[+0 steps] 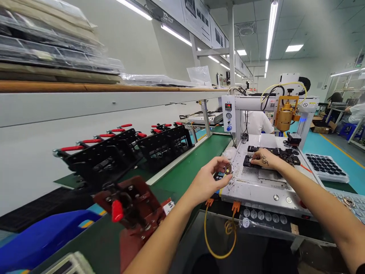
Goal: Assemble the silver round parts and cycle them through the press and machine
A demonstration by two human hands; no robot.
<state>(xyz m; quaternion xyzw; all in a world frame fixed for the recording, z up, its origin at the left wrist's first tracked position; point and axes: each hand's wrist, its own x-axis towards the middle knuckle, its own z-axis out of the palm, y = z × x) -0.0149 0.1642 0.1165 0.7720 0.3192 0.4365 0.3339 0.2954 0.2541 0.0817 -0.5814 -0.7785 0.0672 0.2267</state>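
Note:
My left hand (209, 179) pinches a small metal ring part (228, 168) between thumb and fingers, just off the left edge of the grey machine bed (256, 186). My right hand (265, 158) rests fingers-down on a black fixture (251, 161) on that bed; what its fingertips press is hidden. More black fixture blocks (282, 152) lie behind the hand. A yellow dispensing head (286, 114) hangs above the bed's far right.
A green conveyor belt (194, 163) runs away on the left with black clamp jigs (114, 156) with red handles. A dark red toggle clamp (128, 205) sits near me. A tray of dark round parts (325, 165) lies right. Other people work farther back.

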